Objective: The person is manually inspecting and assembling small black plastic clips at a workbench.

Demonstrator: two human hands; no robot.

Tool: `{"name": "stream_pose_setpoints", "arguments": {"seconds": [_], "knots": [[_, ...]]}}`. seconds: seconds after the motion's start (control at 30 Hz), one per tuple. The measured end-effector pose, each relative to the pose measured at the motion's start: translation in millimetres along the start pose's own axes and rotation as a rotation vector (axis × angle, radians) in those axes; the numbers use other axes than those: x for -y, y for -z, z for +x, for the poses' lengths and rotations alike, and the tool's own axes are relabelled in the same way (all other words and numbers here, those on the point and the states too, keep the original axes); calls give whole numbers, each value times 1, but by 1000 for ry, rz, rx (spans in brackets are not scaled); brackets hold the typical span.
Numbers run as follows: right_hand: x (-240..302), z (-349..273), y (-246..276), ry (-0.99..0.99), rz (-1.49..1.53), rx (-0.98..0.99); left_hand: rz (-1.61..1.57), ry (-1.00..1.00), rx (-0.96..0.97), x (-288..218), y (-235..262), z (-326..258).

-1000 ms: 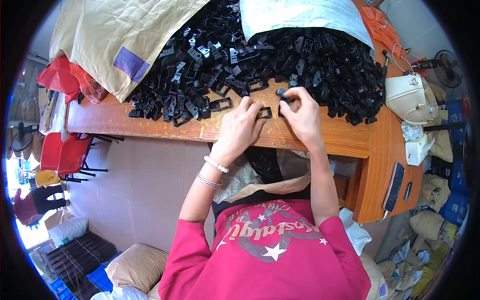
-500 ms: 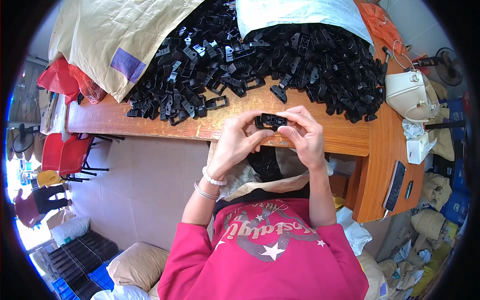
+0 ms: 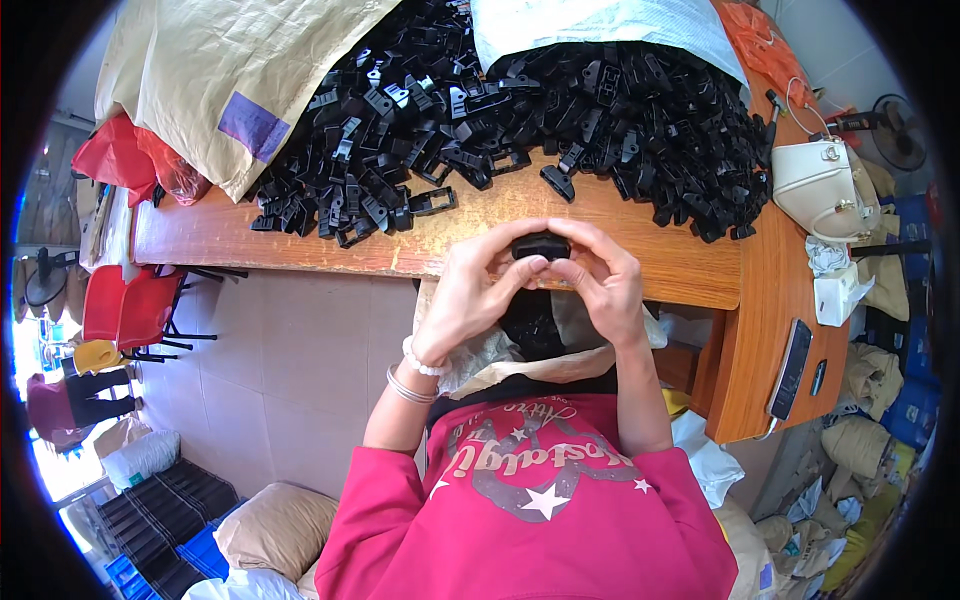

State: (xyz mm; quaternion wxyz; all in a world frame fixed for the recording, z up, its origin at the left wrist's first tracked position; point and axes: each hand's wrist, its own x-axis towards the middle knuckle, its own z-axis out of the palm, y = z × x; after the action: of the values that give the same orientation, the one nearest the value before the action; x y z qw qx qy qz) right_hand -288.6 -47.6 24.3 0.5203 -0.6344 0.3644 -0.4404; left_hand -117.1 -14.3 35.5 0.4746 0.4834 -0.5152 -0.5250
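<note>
Between my two hands, just above the table's front edge, is a small black plastic part (image 3: 540,246). My left hand (image 3: 480,280) grips its left end, thumb on the near side and fingers curled over the far side. My right hand (image 3: 605,280) closes on the right end in the same way, and the two thumb tips meet in front of it. The fingers cover much of the part. Beyond my hands lie a left heap of black plastic pieces (image 3: 375,150) and a right heap of black plastic pieces (image 3: 650,140) on the wooden table (image 3: 330,258).
A tan sack (image 3: 200,80) and a white woven sack (image 3: 600,25) spill the heaps. To the right are a cream handbag (image 3: 815,190), a tissue pack (image 3: 838,297) and a phone (image 3: 790,370). An open sack with black contents (image 3: 535,330) sits below my hands. A red chair (image 3: 120,305) stands left.
The black part has turned in my hands, so its open frame no longer shows and a smooth dark side does. My thumbs have come together and my fingers curl further over it.
</note>
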Motion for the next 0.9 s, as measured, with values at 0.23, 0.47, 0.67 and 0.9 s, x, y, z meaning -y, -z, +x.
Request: {"name": "stream_pose_setpoints", "arguments": {"seconds": [0.23, 0.47, 0.67, 0.9], "knots": [[-4, -4, -7, -69, 94, -83, 440, -288, -134, 2, -8, -9], [-6, 1, 19, -219, 39, 261, 542, -151, -110, 6, 16, -9], [-18, 37, 12, 223, -566, -203, 1415, -290, -416, 26, 63, 22], [-23, 71, -14, 212, -1120, -110, 994, -604, -307, 17, 34, 19]]}}
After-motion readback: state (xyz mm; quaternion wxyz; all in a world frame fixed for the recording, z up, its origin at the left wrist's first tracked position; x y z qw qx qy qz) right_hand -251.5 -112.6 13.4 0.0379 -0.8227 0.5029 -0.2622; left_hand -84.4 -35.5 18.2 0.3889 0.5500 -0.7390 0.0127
